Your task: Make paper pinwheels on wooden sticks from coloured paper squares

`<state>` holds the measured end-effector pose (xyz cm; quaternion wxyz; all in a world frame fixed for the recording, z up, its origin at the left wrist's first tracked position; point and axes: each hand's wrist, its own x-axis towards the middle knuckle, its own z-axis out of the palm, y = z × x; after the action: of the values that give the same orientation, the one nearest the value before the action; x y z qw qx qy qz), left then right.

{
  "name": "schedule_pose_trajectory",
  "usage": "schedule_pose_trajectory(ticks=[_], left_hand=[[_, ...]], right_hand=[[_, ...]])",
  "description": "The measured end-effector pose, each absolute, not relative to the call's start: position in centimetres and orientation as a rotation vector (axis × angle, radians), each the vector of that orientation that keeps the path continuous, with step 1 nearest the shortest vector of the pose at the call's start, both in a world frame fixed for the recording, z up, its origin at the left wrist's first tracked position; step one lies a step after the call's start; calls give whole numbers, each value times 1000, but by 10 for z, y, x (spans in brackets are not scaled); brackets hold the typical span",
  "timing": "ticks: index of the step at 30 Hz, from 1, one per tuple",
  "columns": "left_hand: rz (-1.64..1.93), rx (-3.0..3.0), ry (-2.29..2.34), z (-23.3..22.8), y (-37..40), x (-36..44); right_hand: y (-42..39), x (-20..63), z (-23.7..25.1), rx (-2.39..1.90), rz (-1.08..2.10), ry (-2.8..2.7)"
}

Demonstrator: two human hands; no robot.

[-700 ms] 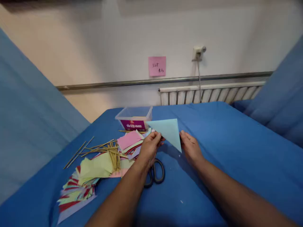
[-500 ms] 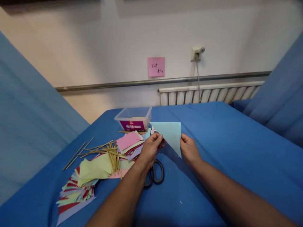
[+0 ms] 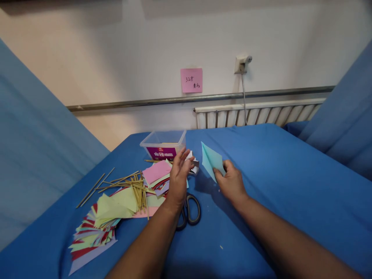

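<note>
A folded light-blue sheet of paper [image 3: 212, 159] is pinched by my right hand [image 3: 231, 180], thumb in front, raised over the blue-covered table. My left hand [image 3: 180, 176] is lifted with its fingers apart and holds nothing. Just behind its fingertips is a small white and grey item [image 3: 194, 166], partly covered, whose kind I cannot make out. Black-handled scissors [image 3: 194, 209] lie below my left hand, partly behind the forearm. Left of that hand sits a stack of coloured paper, a pink sheet [image 3: 157, 171] on top.
A clear plastic box [image 3: 164, 144] with a purple label stands at the back. Thin wooden sticks [image 3: 140, 195] lie across papers at the left, near yellow sheets [image 3: 117, 205] and a fan of coloured strips [image 3: 91, 240]. Blue curtains [image 3: 40, 147] hang at both sides.
My left hand has let go of the light-blue paper, opened and drawn away slightly left. The paper, now only in my right hand, has turned and shows a fold.
</note>
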<state>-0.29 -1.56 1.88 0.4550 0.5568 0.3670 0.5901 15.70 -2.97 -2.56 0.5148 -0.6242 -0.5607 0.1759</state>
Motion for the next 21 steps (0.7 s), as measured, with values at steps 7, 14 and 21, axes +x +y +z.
schedule_pose_trajectory(ticks=[7, 14, 21], left_hand=[[1232, 2614, 1175, 13, -23, -1], [940, 2775, 1402, 6, -21, 2], [1000, 2812, 1339, 5, -26, 8]], right_hand=[[-25, 161, -27, -1403, 535, -1238], [-19, 151, -35, -989, 1011, -837], [-27, 145, -27, -804, 1212, -749]])
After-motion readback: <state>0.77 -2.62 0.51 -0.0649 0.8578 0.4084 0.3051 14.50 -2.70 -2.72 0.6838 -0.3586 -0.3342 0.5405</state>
